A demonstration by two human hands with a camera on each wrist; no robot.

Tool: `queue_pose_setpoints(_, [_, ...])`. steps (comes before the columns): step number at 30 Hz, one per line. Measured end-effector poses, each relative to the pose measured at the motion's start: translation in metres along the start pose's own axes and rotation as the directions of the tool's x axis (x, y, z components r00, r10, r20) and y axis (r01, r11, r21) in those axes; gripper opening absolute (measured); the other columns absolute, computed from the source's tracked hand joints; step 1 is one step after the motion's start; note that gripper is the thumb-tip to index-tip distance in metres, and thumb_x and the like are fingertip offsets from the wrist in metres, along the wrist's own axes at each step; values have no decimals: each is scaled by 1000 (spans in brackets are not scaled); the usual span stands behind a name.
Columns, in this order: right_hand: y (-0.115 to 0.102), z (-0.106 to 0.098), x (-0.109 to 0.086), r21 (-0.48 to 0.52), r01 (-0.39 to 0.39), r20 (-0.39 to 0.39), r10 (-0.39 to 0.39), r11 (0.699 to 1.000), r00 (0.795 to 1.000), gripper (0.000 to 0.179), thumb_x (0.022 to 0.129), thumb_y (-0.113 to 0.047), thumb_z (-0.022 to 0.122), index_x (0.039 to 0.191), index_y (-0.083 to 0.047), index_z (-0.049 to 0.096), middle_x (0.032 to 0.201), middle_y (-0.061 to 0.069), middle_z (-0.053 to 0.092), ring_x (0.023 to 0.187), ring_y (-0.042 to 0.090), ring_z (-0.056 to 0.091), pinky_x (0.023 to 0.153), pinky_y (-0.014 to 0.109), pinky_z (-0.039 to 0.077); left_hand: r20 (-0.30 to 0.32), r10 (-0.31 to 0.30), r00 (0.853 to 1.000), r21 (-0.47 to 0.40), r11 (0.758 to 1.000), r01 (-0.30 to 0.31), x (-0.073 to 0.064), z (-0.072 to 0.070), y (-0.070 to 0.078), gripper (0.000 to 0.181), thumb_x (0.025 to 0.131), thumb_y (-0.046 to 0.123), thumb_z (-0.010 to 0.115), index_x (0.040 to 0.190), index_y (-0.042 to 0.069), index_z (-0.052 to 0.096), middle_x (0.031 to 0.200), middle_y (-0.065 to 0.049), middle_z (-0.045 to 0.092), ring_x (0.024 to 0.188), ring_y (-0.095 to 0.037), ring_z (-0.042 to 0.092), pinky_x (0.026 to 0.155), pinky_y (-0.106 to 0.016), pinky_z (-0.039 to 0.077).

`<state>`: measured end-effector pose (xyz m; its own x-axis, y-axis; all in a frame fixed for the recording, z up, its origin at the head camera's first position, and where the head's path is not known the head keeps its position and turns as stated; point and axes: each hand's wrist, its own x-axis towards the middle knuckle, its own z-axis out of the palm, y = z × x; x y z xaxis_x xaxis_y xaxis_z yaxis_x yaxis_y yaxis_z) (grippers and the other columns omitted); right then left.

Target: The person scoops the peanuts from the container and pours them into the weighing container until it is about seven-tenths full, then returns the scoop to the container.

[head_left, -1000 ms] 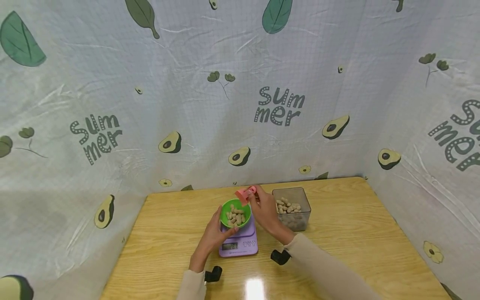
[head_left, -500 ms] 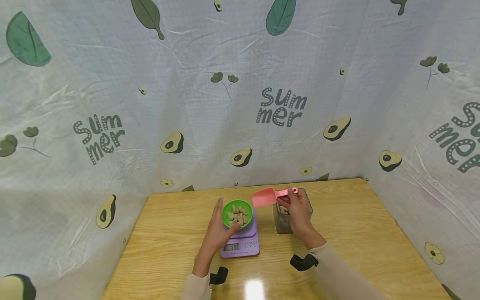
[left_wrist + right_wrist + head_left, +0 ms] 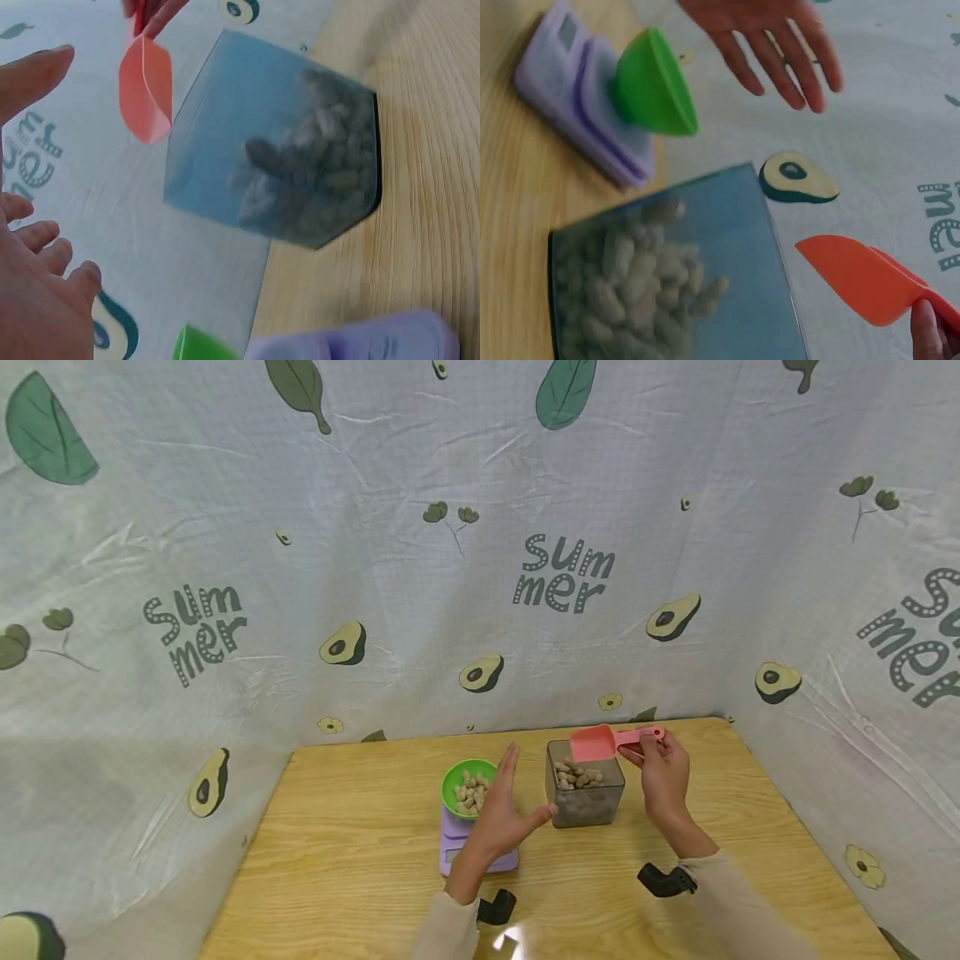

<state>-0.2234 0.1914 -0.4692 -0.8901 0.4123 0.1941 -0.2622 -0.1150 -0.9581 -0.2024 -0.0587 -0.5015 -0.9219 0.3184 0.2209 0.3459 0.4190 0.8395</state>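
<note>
My right hand (image 3: 663, 777) pinches the handle of a pink scoop (image 3: 594, 743), whose blade hangs over the back of a clear grey box (image 3: 588, 808). Unshelled peanuts (image 3: 576, 774) fill the lower part of that box. No peanuts show in the scoop. My left hand (image 3: 498, 818) is held with fingers spread, between the box and a green bowl (image 3: 450, 781), and holds nothing. The bowl has peanuts in it and sits on a purple kitchen scale (image 3: 452, 835). In the head view the left hand hides part of the scale and its display.
Everything stands on a wooden table (image 3: 337, 843). A pale printed cloth (image 3: 405, 610) hangs right behind the table's back edge and along both sides. Black wrist mounts (image 3: 666, 881) stick out from both wrists.
My right hand has carried the scoop from above the bowl rightward to over the box, turning it level. The left hand has left the bowl's side and moved right, toward the box.
</note>
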Motion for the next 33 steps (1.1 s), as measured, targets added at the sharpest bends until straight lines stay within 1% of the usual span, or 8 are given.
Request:
queue_pose_setpoints(3, [1,-4,3,-124,147,57,-141,981,988,30,103,-16,50,110,12,56,95,7,73,78,1,71,74,21,57,59,-12,998,6,1000,12,13,14,3,108,83,46,76,158,32,0,167,2,4,153,-29,12,116,-60,27])
queue_pose_setpoints(7, [6,-5,13,-314,312,204,-257,897,945,28,103,-15,51,106,11,60,97,26,69,77,-6,68,71,17,57,90,-48,995,41,998,45,29,30,-1,113,81,48,77,159,25,-2,168,-2,1,153,-29,13,117,-55,29])
queue_pose_setpoints(14, [22,-3,30,-520,432,389,-245,737,888,25,103,-17,52,107,4,63,93,23,72,77,17,73,66,24,59,106,-106,989,-16,994,109,48,49,-14,118,78,40,81,160,19,-2,167,-11,5,152,-33,18,117,-54,30])
queue_pose_setpoints(19, [36,2,35,-536,508,521,-209,675,827,20,102,-17,53,108,-1,64,93,17,73,81,28,72,69,39,60,128,-108,986,-25,993,112,55,55,-24,114,80,40,80,160,18,1,166,-10,11,149,-34,26,116,-54,32])
queue_pose_setpoints(23, [43,12,34,-530,545,585,-185,650,790,15,101,-14,55,104,-3,64,89,13,72,78,25,72,69,38,59,128,-89,988,-22,995,93,56,53,-29,108,83,37,78,160,18,5,165,-13,15,149,-35,27,115,-55,32])
queue_pose_setpoints(26, [44,19,33,-540,535,577,-177,650,797,15,101,-14,55,101,-2,63,85,12,72,74,23,71,64,33,58,126,-83,988,-17,996,86,56,52,-29,107,84,35,78,160,20,5,165,-13,16,148,-36,28,115,-56,32])
queue_pose_setpoints(29, [42,21,33,-564,481,538,-144,671,831,18,102,-15,53,100,0,63,82,14,70,70,23,70,60,29,56,120,-81,989,-14,996,83,57,52,-30,106,84,35,77,160,21,4,165,-12,16,148,-35,28,115,-55,32])
queue_pose_setpoints(33, [40,16,32,-557,298,442,-27,775,896,20,103,-13,51,102,3,62,83,19,70,71,27,72,61,29,59,123,-90,988,-19,995,93,57,53,-32,107,83,39,78,160,24,4,165,-10,15,149,-33,26,116,-54,32])
